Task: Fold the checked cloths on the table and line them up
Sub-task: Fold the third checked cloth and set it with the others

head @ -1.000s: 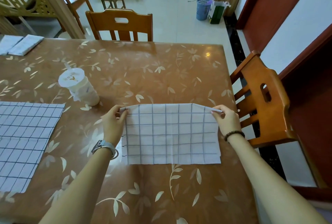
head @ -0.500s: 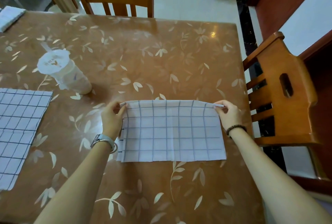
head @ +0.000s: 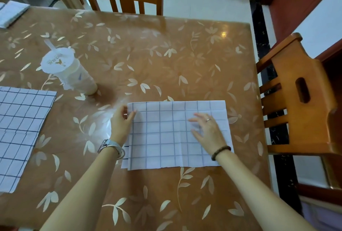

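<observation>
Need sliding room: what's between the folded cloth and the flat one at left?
Head view: bare table and the left hand pinching the folded cloth; the cup stands farther back.

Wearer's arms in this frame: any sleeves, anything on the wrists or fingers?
No sleeves in view; both forearms are bare. On the left wrist sits a silver-cased watch on a pale grey band. On the right wrist there is a dark brown beaded bracelet. A thin silver ring is on one right finger.
</observation>
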`<state>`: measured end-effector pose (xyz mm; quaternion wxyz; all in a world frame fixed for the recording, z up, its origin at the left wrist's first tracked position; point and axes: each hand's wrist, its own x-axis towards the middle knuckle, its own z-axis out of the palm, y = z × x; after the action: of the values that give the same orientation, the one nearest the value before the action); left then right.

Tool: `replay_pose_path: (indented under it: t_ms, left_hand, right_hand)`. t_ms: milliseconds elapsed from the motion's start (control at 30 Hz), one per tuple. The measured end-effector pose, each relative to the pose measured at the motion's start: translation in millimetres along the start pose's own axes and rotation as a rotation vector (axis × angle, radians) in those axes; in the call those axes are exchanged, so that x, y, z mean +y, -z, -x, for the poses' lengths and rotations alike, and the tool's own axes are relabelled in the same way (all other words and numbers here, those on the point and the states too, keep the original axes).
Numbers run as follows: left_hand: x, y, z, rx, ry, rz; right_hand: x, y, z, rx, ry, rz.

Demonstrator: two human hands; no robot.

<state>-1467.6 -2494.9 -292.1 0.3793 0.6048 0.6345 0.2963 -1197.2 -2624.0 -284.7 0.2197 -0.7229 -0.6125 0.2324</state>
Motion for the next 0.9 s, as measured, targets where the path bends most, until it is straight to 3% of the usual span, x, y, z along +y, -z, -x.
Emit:
replay_pose_path:
  t_ms: [167, 367, 633, 900]
  left_hand:
    - [-14, 5, 5, -0.03, 0.128, 0.065]
    - [-15, 8, 20, -0.038, 0.152, 0.094]
    - [-28, 12, 29, -0.125, 0.187, 0.06]
    - [-23, 14, 25, -0.135, 0.166, 0.039]
  right_hand:
    - [-5, -25, -4, -0.222, 0.126, 0.18]
    - [-14, -35, -4, -0.287, 0.121, 0.368]
    - [-23, -38, -6, -0.332, 0.092, 0.399]
    - [-24, -30, -19, -0.185, 0.085, 0.226]
